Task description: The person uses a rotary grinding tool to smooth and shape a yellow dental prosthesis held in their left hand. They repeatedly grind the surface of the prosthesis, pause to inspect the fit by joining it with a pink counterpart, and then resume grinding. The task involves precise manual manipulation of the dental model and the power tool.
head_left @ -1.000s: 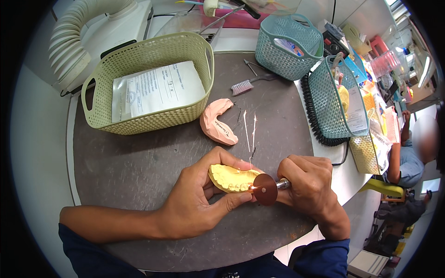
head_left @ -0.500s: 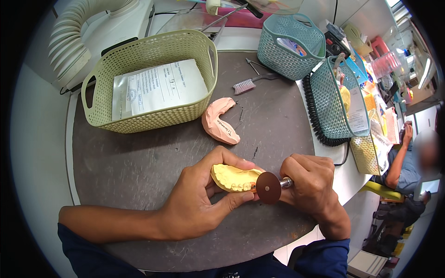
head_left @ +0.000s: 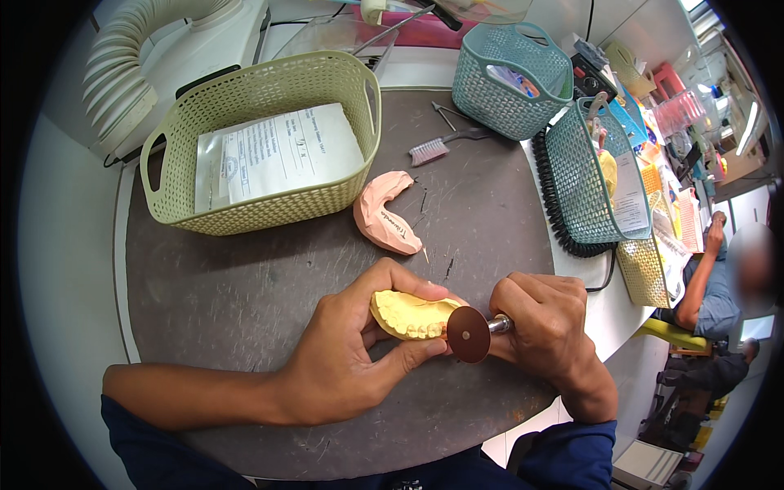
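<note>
Between the thumb and fingers of my left hand [head_left: 351, 343] is a yellow dental cast [head_left: 406, 317], its row of teeth facing me. My right hand [head_left: 543, 322] is wrapped round a metal rotary handpiece [head_left: 501, 324]. A dark brown cutting disc [head_left: 468, 335] sits on the handpiece's tip, right beside the cast's right end. It hides that end, so whether disc and cast touch I cannot tell. Beyond my hands, a pink horseshoe-shaped dental cast [head_left: 387, 214] with handwriting lies on the dark worktop [head_left: 269, 306].
A pale green basket [head_left: 269, 214] holding papers stands at the far left. A brush [head_left: 430, 152] lies at the back. Two blue baskets [head_left: 510, 94] stand at the right, near a coiled black cable [head_left: 558, 208]. A ribbed hose [head_left: 114, 77] curves at the far left. Another person [head_left: 706, 282] sits off to the right.
My right hand has shifted slightly left with the handpiece, bringing the disc a little further left. A small pale sliver now shows beside the pink cast. My left hand is almost still.
</note>
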Demonstrator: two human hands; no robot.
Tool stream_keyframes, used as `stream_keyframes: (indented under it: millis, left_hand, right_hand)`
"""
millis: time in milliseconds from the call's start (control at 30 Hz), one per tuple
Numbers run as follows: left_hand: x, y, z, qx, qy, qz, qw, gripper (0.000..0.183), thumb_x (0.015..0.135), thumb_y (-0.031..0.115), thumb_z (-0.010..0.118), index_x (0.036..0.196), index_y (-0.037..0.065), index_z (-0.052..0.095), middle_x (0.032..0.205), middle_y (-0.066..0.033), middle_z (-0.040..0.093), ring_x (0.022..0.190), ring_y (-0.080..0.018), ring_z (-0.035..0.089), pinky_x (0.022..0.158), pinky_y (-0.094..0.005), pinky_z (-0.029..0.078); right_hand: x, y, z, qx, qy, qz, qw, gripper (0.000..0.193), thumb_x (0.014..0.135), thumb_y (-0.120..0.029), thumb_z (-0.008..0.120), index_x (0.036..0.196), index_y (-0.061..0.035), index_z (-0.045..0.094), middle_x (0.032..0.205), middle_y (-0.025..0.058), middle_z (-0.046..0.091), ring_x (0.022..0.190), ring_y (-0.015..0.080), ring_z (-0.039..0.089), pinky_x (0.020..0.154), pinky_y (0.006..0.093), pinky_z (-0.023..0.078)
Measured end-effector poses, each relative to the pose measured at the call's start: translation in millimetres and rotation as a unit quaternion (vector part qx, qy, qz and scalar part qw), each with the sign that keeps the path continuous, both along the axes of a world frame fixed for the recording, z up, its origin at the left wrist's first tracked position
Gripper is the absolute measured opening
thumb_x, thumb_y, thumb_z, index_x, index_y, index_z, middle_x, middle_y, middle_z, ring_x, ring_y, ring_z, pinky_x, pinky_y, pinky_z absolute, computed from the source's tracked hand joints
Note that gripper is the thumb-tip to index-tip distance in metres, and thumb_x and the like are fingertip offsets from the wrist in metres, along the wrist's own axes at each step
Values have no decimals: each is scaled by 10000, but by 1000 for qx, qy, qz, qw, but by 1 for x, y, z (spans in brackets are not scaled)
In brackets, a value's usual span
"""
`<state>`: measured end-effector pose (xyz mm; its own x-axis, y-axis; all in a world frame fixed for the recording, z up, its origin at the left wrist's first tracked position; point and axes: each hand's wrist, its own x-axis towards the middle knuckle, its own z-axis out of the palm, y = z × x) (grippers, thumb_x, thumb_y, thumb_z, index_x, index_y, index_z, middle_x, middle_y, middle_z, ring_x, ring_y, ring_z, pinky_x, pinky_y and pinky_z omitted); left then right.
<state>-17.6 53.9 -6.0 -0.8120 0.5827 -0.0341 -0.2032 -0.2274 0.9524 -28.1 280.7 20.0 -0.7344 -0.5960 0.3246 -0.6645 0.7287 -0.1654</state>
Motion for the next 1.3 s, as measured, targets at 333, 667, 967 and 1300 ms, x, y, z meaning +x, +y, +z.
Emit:
stream_keyframes:
  millis: [333, 667, 967, 1300]
  left_hand:
    - [1, -1, -1, -12, 11, -3, 1000, 343, 928, -40, 619, 1197, 0, 411, 1270, -256, 573, 1207, -234, 579, 1041, -360, 500]
    - [0, 0, -1, 15, 10, 3, 1000, 352, 925, -41, 620, 1200, 3, 405, 1280, -259, 567, 1210, -234, 579, 1049, -354, 495]
    - [1, -1, -2, -4, 11, -5, 1000, 355, 924, -62, 609, 1203, 8, 402, 1283, -255, 559, 1197, -233, 585, 1043, -353, 499]
    - [5, 3, 0, 73, -30, 63, 995, 371, 946, 22, 628, 1229, 46, 389, 1289, -211, 573, 1075, -158, 616, 985, -331, 507]
  right_hand:
    - [0, 0, 0, 1, -6, 4, 1000, 533, 658, -486, 841, 641, -117, 456, 547, -1, 451, 439, 155, 539, 405, 297, 404]
    - [0, 3, 0, -4, -6, -3, 1000, 540, 663, -495, 836, 643, -114, 454, 547, 1, 454, 439, 159, 541, 406, 299, 403]
    - [1, 1, -1, 2, -11, 2, 1000, 543, 670, -495, 834, 641, -114, 447, 546, -2, 454, 438, 158, 542, 405, 296, 406]
    - [-3, 4, 23, -90, -44, -69, 993, 420, 775, -342, 828, 859, -50, 537, 616, 70, 548, 492, 222, 566, 473, 343, 435]
